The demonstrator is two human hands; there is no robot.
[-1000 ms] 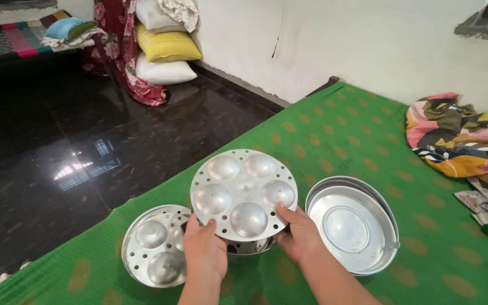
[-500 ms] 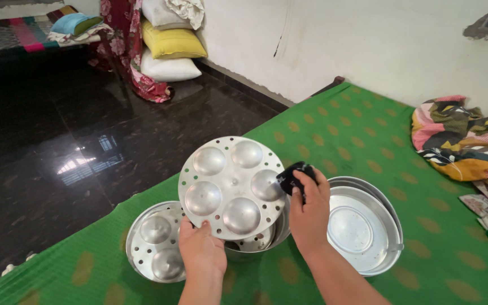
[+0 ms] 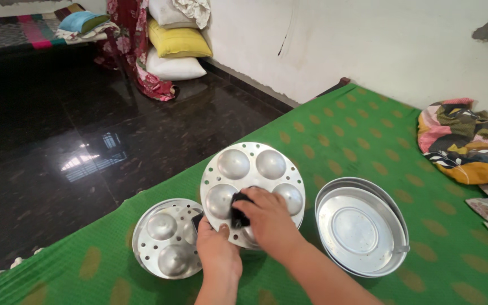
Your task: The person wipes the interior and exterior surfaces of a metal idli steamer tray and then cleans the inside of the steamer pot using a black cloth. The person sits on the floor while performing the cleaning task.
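My left hand point(image 3: 217, 252) grips the near rim of a round perforated steel plate point(image 3: 255, 169) with several dome-shaped moulds, held tilted above a steel pot that it mostly hides. My right hand point(image 3: 269, 217) presses a small black knob point(image 3: 238, 206) onto the middle of that plate. A second mould plate point(image 3: 165, 240) lies on the green cloth to the left. An upturned steel lid point(image 3: 362, 226) lies to the right.
The green patterned cloth point(image 3: 368, 135) covers a raised surface whose left edge drops to a dark glossy floor point(image 3: 57, 141). A crumpled multicoloured cloth point(image 3: 467, 144) sits at the far right. Pillows point(image 3: 176, 48) are stacked by the white wall.
My right hand has brought the black knob from the plate's right edge to its centre. The plate has shifted slightly right and lower, still in my left hand.
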